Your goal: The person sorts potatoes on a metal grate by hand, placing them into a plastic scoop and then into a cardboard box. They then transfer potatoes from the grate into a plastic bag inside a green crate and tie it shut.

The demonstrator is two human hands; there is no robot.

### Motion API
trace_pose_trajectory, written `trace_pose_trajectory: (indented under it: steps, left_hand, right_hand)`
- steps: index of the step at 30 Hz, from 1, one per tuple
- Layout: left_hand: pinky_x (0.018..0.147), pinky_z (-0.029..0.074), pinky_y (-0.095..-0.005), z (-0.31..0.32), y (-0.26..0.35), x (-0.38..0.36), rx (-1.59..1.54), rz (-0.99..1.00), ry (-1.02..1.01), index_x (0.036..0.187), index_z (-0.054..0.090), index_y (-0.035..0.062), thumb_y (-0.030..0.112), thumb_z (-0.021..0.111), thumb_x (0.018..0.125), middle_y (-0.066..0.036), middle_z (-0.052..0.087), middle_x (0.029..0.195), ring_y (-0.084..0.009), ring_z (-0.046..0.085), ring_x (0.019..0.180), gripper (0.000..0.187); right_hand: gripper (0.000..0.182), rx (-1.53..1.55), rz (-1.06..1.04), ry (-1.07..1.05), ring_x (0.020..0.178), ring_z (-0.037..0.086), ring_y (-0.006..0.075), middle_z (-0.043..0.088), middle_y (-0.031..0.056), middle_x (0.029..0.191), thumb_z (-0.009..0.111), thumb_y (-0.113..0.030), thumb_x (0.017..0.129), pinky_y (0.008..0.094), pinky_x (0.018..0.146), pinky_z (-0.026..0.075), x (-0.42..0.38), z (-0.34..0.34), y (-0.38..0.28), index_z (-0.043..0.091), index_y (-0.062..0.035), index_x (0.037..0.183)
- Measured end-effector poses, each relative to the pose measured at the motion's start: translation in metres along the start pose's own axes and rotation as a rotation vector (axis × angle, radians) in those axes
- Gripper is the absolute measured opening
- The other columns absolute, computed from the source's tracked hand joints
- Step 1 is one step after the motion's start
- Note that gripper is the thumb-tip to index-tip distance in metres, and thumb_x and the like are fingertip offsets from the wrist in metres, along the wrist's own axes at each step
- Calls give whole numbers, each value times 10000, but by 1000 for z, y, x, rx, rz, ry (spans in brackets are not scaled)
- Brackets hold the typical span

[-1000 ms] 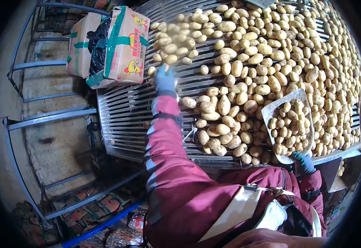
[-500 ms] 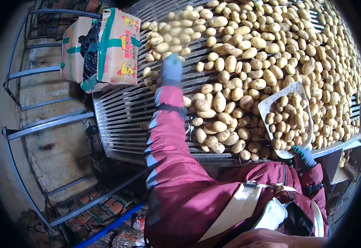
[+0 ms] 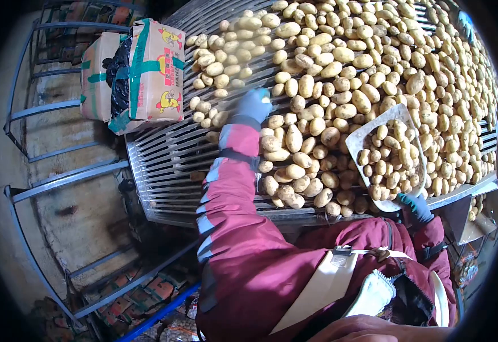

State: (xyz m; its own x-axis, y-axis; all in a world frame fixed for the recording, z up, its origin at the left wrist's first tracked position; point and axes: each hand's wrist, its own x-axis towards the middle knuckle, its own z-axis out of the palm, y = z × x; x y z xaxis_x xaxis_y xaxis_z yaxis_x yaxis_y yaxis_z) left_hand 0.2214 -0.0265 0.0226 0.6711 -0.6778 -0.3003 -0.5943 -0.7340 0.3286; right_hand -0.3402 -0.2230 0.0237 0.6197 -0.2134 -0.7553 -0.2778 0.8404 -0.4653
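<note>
My left hand [image 3: 253,106], in a grey-blue glove, is over the slatted metal rack [image 3: 169,165] with its fingers closed. A pale yellow bit, seemingly a small potato [image 3: 266,100], shows at the fingertips. Just right of this hand begins the mass of loose potatoes [image 3: 331,69]. My right hand [image 3: 415,208], also gloved, grips the near rim of a whitish plastic scoop [image 3: 352,141]. Several smaller potatoes [image 3: 394,151] lie heaped in the scoop, which rests tilted on the potatoes near the front edge. The fingers under its rim are partly hidden.
A cardboard banana box [image 3: 152,85] with green tape and black plastic stands at the rack's left end. Metal frames [image 3: 69,185] are farther left. Another person's gloved hand [image 3: 465,25] shows at the far right. A blue bar [image 3: 158,313] runs low at left.
My left hand has drawn back toward me and slightly right from the far potatoes. My right hand stays on the scoop. Another person's glove has come into view at top right.
</note>
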Motion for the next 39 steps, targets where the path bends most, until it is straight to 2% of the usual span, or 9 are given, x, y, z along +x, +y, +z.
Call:
trace_pose_trajectory:
  steps: [4, 10, 15, 18, 23, 25, 26, 32, 39]
  left_hand:
    - [900, 552, -426, -23, -3, -9, -201, -112, -88, 1056, 763, 77, 233, 763, 807, -141, 747, 1040, -309, 722, 966, 294]
    - [1006, 518, -421, 25, 20, 5, -184, 113, 122, 1400, 588, 52, 197, 801, 803, -223, 671, 1275, -340, 656, 1163, 650]
    - [957, 525, -452, 3, -22, -31, -312, 142, 194, 1279, 679, 53, 220, 741, 851, -223, 665, 1185, -344, 649, 1093, 464]
    - [1023, 484, -458, -17, -96, -71, -147, -136, 443, 1364, 607, 51, 323, 714, 886, -250, 554, 1326, -379, 593, 1187, 560]
    - [1134, 416, -468, 7, -167, -119, -239, -431, 392, 1506, 486, 47, 495, 668, 946, -296, 369, 1561, -437, 499, 1343, 739]
    - [1208, 330, -466, 18, -92, -124, -260, -439, 427, 1567, 397, 37, 527, 650, 961, -319, 74, 1671, -475, 289, 1500, 820]
    - [1219, 311, -470, 23, -73, -125, -273, -384, 387, 1578, 378, 41, 485, 646, 976, -325, 74, 1671, -477, 253, 1516, 795]
    - [1203, 337, -499, 72, 33, -152, -324, -59, 403, 1572, 395, 71, 465, 663, 974, -330, 134, 1660, -488, 278, 1509, 764]
    - [1158, 404, -462, 26, 111, -190, -486, 91, 271, 1485, 503, 61, 305, 720, 935, -256, 403, 1539, -416, 447, 1405, 640]
  right_hand:
    - [656, 5, -22, 13, 1116, 689, 268, 689, 116, 1250, 743, -149, 860, 415, 978, 556, -9, 29, -13, 487, -24, 1451]
    - [650, 30, -45, 13, 1136, 680, 266, 675, 113, 1270, 733, -123, 863, 424, 999, 554, -7, 26, -10, 474, -23, 1451]
    - [618, 51, -7, -8, 1116, 687, 254, 680, 110, 1263, 729, -114, 869, 404, 980, 561, -6, 22, -11, 493, -20, 1431]
    - [564, 7, -63, -5, 1077, 697, 245, 686, 110, 1230, 718, -137, 884, 403, 934, 575, -4, 23, -8, 520, -14, 1398]
    - [452, -58, -40, -2, 951, 706, 213, 701, 82, 1104, 705, -185, 900, 372, 821, 586, 6, 1, 3, 577, -23, 1302]
    - [450, -58, -65, 8, 931, 707, 211, 704, 75, 1093, 705, -194, 898, 364, 795, 586, 11, -8, 10, 582, -26, 1296]
    - [466, -61, -54, -5, 951, 709, 216, 704, 80, 1116, 703, -191, 899, 368, 809, 586, 9, -10, 7, 575, -22, 1315]
    - [541, -30, -25, -50, 1080, 702, 251, 694, 110, 1232, 684, -179, 920, 395, 916, 580, 3, 9, -3, 526, -8, 1408]
    - [452, -171, 101, -16, 790, 734, 245, 731, 120, 1071, 650, -281, 937, 374, 571, 607, -4, 17, -18, 587, -62, 1327]
